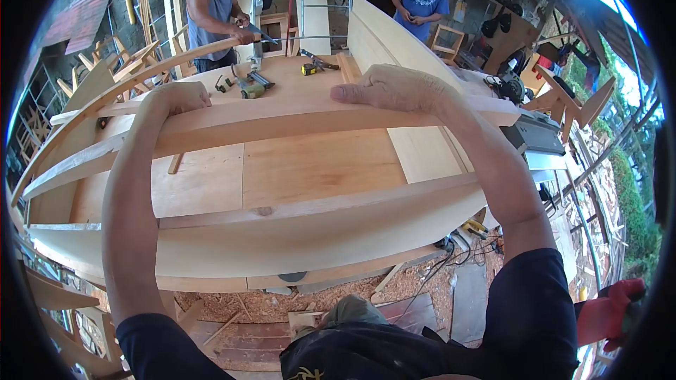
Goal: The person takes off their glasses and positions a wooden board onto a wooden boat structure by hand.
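Observation:
A long, thick wooden beam (289, 121) stretches across in front of me, above a pale plywood frame. My left hand (182, 97) is closed over its top edge left of the middle, the fingertips partly hidden. Toward the beam's right end, my right hand (394, 89) grips it, fingers curled over the far side and thumb pointing left along the top. Below the beam, a curved plywood side panel (317, 239) with a wooden strip (260, 212) along its upper edge faces me.
On the plywood table (289, 70) beyond lie a yellow tape measure (308, 69) and a green power tool (252, 90). One person (215, 14) handles a curved strip at the back left; another person (421, 0) stands at the back right. Wood shavings (282, 304) and cables cover the floor.

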{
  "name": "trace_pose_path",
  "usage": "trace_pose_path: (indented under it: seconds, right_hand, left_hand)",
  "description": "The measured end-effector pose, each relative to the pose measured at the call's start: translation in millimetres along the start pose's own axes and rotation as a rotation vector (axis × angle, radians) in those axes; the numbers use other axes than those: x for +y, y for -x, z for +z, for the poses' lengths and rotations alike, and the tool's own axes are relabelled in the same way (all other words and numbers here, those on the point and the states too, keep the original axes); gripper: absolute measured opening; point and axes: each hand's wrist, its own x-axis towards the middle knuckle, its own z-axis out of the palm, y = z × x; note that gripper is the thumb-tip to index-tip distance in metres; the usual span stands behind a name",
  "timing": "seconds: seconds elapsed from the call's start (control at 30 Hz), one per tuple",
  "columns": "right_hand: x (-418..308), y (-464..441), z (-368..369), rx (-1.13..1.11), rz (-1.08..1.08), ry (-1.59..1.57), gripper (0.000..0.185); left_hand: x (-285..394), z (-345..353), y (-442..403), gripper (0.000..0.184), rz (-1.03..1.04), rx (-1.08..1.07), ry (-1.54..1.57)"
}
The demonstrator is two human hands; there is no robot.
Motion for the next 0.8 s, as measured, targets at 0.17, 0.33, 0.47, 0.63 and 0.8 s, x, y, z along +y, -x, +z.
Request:
trace_pose_path:
  seconds: [0.17,0.33,0.47,0.63,0.8]
  right_hand:
    - [-3.9,6.6,-3.3,-0.022,-0.016,-0.034,0.083]
    - [9.1,6.5,3.7,-0.02,-0.074,0.083,0.084]
    - [-3.7,13.4,-3.0,-0.078,-0.016,0.073,0.092]
    - [-2.5,13.2,-1.8,-0.064,-0.045,0.042,0.091]
    - [-12.6,18.9,-5.1,-0.065,-0.025,0.047,0.09]
  left_hand:
    - [-12.1,6.1,-4.0,0.026,0.017,0.104,0.018]
    - [-2.6,2.4,6.3,0.027,-0.001,0.05,-0.001]
    - [-3.6,-0.3,3.4,0.027,-0.047,-0.006,-0.051]
    - [1.5,2.6,11.7,0.029,-0.005,0.078,-0.023]
    - [2.5,1.0,12.8,0.035,-0.035,0.051,-0.003]
